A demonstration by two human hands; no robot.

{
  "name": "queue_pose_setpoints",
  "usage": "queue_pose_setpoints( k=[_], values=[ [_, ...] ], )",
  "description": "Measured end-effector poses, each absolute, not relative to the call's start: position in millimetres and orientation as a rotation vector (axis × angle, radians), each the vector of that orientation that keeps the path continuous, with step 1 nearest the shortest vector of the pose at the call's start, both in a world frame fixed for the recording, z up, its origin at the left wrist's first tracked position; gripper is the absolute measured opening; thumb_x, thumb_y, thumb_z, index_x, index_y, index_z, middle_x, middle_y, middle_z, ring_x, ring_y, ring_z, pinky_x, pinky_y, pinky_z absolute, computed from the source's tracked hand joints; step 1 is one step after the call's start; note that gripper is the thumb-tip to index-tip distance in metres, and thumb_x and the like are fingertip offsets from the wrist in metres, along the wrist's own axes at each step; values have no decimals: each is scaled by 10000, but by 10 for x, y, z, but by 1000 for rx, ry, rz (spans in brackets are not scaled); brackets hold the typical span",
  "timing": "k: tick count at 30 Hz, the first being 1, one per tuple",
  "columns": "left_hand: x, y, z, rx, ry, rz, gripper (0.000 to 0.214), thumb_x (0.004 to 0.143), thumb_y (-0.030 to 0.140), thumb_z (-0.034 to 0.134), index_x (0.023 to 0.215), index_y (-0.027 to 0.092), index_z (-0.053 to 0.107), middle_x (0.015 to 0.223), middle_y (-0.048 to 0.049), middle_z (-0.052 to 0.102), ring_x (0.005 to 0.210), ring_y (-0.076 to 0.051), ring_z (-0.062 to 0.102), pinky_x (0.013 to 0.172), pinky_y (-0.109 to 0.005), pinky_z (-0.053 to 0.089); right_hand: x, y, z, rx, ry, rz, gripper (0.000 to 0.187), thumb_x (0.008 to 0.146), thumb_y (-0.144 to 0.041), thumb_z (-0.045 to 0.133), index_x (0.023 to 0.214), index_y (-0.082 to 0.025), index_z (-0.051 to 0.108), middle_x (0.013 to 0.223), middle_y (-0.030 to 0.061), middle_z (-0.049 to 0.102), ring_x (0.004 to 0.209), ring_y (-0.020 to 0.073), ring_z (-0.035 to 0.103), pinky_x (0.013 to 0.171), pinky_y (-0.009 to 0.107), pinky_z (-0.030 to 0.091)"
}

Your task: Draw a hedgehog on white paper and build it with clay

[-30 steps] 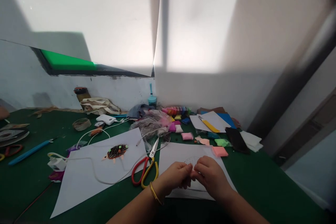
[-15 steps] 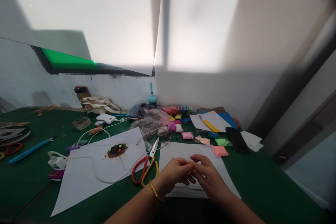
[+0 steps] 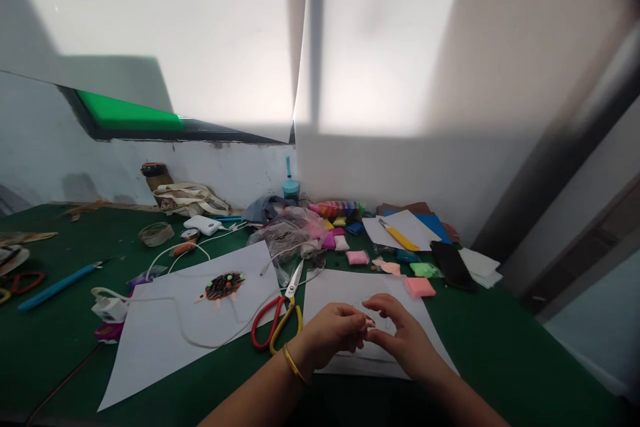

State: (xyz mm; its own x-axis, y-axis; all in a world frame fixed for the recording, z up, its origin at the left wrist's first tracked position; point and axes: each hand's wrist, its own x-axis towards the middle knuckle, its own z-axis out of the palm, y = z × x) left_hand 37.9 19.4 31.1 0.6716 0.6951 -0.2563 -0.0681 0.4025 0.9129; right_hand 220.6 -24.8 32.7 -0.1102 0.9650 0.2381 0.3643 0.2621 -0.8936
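Green cloth (image 3: pixel 500 347) covers the whole table, and it looks like it's there to protect the top, since everything messy sits on it. The big white sheet (image 3: pixel 165 340) on the left works like a parking spot. A little brown clay critter (image 3: pixel 223 285) with coloured dots lies flat on it, well apart from the hands, probably so it doesn't get squashed.

A smaller white sheet (image 3: pixel 330 290) lies straight in front of the person, I'd guess as a clean mat. The red-and-yellow scissors (image 3: pixel 280 310) rest between the two sheets, just beside the left wrist and easy to grab. Clay packets (image 3: pixel 357 257) and a pink block (image 3: pixel 419 287) are lined up along the far edge of that sheet, near but out of the way.

Both hands hover low over the smaller sheet. The left hand (image 3: pixel 333 333) has thumb and forefinger pressed together on a tiny bit (image 3: pixel 369 322), too small to identify. The right hand (image 3: pixel 403 340) meets it there, fingers arched, tips touching the same bit. I can't tell whether it's really gripping.
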Motion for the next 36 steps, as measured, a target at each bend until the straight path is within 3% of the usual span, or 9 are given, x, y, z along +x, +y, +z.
queue_pose_setpoints(
  k=[4, 8, 12, 15, 18, 22, 27, 36],
  values=[
    [380, 180, 326, 1097, 694, 505, 476, 753, 579, 670, 829, 109, 653, 694, -28, 584, 571, -96, 492, 550, -229, 327, 2186, -245, 330, -1233, -1662, 902, 163, 813, -406, 653, 856, -264, 719, 1093, 61, 595, 1075, 237, 562, 940, 356, 467],
    [401, 172, 329, 1161, 746, 454, 499, 744, 609, 655, 876, 127, 652, 726, -41, 615, 611, -119, 534, 552, -232, 344, 2180, -248, 316, -1262, -1646, 809, 172, 802, -398, 667, 745, -236, 675, 1024, 58, 593, 1026, 232, 564, 923, 363, 463],
    [410, 163, 314, 1166, 820, 478, 430, 685, 517, 738, 845, 125, 656, 669, -15, 601, 573, -110, 524, 533, -229, 340, 2197, -292, 324, -1236, -1711, 830, 218, 740, -438, 725, 844, -250, 686, 1034, 51, 591, 1035, 244, 550, 932, 373, 458],
    [405, 130, 323, 1195, 826, 546, 396, 688, 475, 738, 840, 117, 665, 649, -13, 603, 571, -117, 533, 537, -236, 347, 2201, -330, 363, -1201, -1770, 921, 272, 815, -481, 634, 993, -285, 694, 1016, 43, 590, 998, 230, 564, 895, 361, 477],
    [404, 89, 341, 1174, 767, 562, 404, 695, 482, 732, 847, 111, 677, 706, -31, 625, 611, -124, 557, 546, -232, 348, 2193, -346, 402, -1286, -1783, 938, 272, 894, -468, 524, 914, -284, 723, 923, 35, 582, 896, 203, 585, 797, 328, 498],
    [415, 89, 312, 1147, 749, 496, 429, 696, 505, 729, 843, 104, 682, 735, -40, 630, 610, -113, 554, 535, -220, 333, 2198, -343, 405, -1341, -1872, 768, 230, 887, -410, 560, 803, -264, 717, 889, 36, 580, 854, 195, 576, 738, 315, 493],
    [396, 151, 294, 1147, 749, 468, 430, 673, 504, 744, 828, 115, 648, 680, -19, 616, 572, -107, 536, 545, -226, 355, 2209, -350, 397, -1287, -1964, 540, 164, 882, -332, 573, 795, -236, 674, 868, 46, 580, 826, 197, 552, 708, 325, 476],
    [207, 393, 619, 1542, 792, 392, 265, 781, 388, 628, 844, 132, 653, 659, 5, 577, 590, -111, 515, 559, -231, 382, 2242, -282, 535, -1235, -1618, 931, 240, 841, -420, 608, 724, -212, 584, 768, -2, 543, 715, 153, 523, 648, 270, 436]
  ],
)
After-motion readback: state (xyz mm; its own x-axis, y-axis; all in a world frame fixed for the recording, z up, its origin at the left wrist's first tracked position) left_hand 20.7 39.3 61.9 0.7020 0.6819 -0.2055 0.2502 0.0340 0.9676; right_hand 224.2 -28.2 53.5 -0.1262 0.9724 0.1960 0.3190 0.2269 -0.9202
